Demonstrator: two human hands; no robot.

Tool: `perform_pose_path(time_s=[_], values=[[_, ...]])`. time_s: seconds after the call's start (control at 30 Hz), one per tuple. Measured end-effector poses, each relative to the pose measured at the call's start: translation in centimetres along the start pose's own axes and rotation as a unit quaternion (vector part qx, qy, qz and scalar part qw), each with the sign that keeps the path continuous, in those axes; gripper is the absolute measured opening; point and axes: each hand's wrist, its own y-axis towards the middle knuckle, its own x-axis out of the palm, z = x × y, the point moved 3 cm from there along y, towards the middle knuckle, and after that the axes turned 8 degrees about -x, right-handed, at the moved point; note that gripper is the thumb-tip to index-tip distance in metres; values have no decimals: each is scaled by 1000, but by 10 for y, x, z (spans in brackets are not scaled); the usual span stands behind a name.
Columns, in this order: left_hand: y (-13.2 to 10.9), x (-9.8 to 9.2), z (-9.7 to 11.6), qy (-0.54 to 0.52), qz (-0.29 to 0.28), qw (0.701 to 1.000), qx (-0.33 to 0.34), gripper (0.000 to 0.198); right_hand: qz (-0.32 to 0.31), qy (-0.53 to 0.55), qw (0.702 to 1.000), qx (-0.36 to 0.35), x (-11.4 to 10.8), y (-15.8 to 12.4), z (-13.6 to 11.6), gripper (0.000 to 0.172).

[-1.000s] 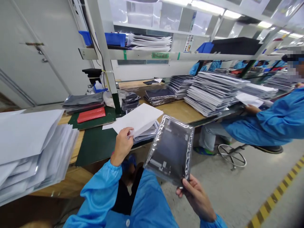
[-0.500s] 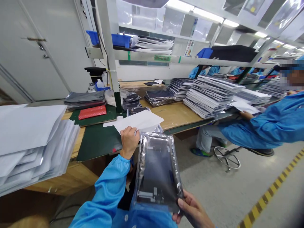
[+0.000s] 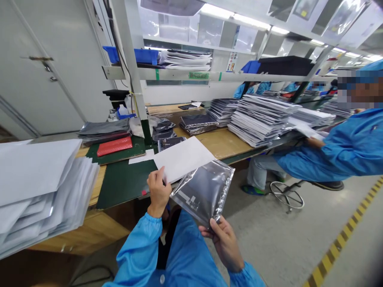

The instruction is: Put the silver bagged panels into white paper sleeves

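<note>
My left hand [image 3: 158, 192] pinches the near corner of a white paper envelope [image 3: 183, 158] that lies over the green mat [image 3: 122, 179] at the bench edge. My right hand [image 3: 224, 239] grips the lower corner of a shiny silver bag with a dark flat panel inside [image 3: 205, 190], held in the air just right of the envelope, its top edge touching or overlapping the envelope's lower edge. Both sleeves are blue.
A tall pile of white envelopes [image 3: 38, 187] sits at the left. Dark bagged panels [image 3: 197, 121] and stacks of filled envelopes [image 3: 260, 117] cover the bench behind. A person in blue [image 3: 338, 151] sits on a stool at the right. A red pad [image 3: 115, 145] lies on the mat.
The silver bag swung from upright in front of me to a tilted position beside the envelope. My left hand lifted the envelope's near corner and the envelope now lies flatter and closer.
</note>
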Motion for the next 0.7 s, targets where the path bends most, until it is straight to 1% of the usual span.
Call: perform_pose_path(time_s=[0.07,0.1,0.13,0.2,0.27,0.37,0.43,0.5,0.53,0.6,0.7], values=[[-6,0,-8,-14,4,996,-84,42,7,9,1000,-3,5,5,6,41],[-9,1,-11,-25,-7,993,-111,39,9,14,1000,-2,7,7,8,41],[-13,2,-12,-38,-22,991,-124,33,11,19,1000,-1,9,9,11,42],[-22,5,-10,-61,-38,991,-111,18,24,28,999,-6,11,15,14,43],[-31,5,-5,-77,-18,994,-73,10,41,36,998,-16,13,22,17,42],[-38,0,5,-89,30,995,-12,9,52,46,997,-30,17,31,19,40],[-39,-3,13,-101,40,994,33,9,53,51,997,-35,20,35,21,40],[-39,-6,21,-119,36,990,69,9,53,56,996,-34,25,38,23,42],[-39,-8,24,-129,33,988,73,9,50,60,996,-31,28,39,24,42],[-41,-10,29,-150,19,987,57,8,43,73,996,-23,32,41,25,41],[-46,-10,34,-202,-31,979,-6,5,32,95,995,-20,38,46,27,40]])
